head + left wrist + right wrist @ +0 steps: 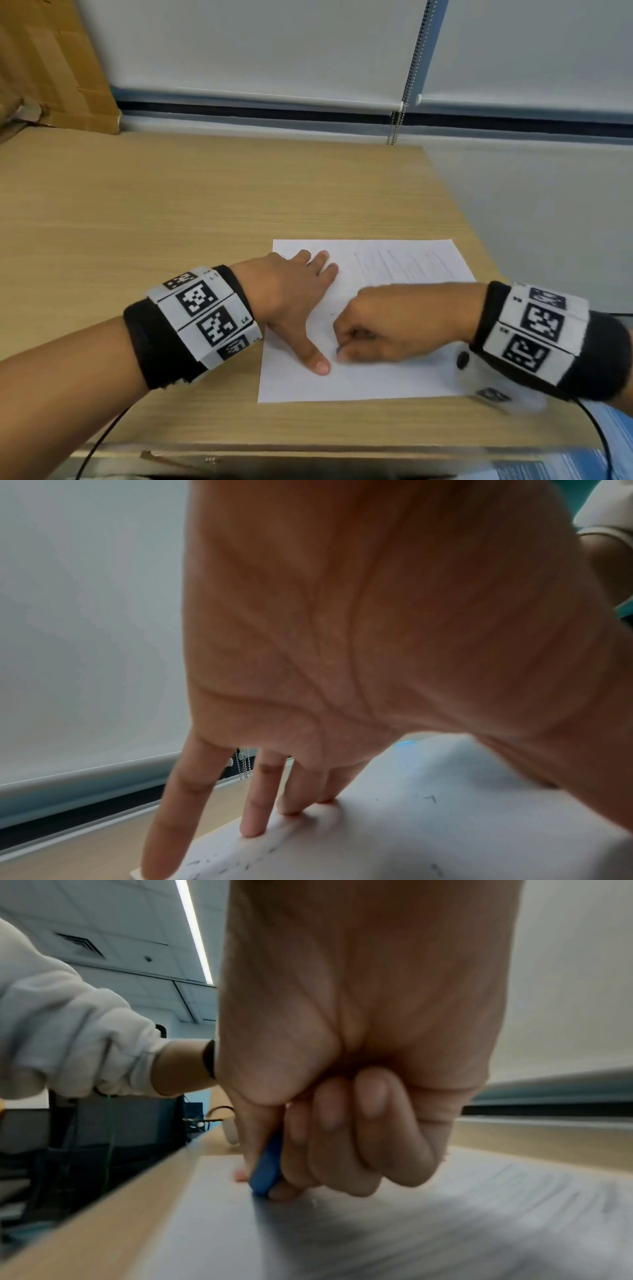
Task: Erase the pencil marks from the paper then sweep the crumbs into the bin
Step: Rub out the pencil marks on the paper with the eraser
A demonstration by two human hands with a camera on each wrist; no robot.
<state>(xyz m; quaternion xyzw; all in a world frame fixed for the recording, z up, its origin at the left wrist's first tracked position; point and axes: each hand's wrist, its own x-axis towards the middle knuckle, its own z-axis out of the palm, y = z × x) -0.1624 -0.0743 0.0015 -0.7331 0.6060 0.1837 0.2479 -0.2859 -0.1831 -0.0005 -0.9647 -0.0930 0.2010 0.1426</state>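
Note:
A white sheet of paper (376, 380) lies on the wooden desk (171, 212), with faint pencil lines (404, 267) on its far half. My left hand (301, 294) lies flat on the sheet's left part, fingers spread, thumb pointing toward me. In the left wrist view its fingertips (253, 829) press the paper (445, 831) near dark eraser crumbs (240, 864). My right hand (373, 339) is curled into a fist and pinches a blue eraser (267, 1167) against the paper (411, 1231). In the head view only a sliver of the eraser (338, 349) shows.
A cardboard box (51, 68) leans at the desk's far left corner. Window blinds with a bead chain (397, 116) run behind the desk. The desk's right edge (479, 246) is just beyond the paper. No bin is in view.

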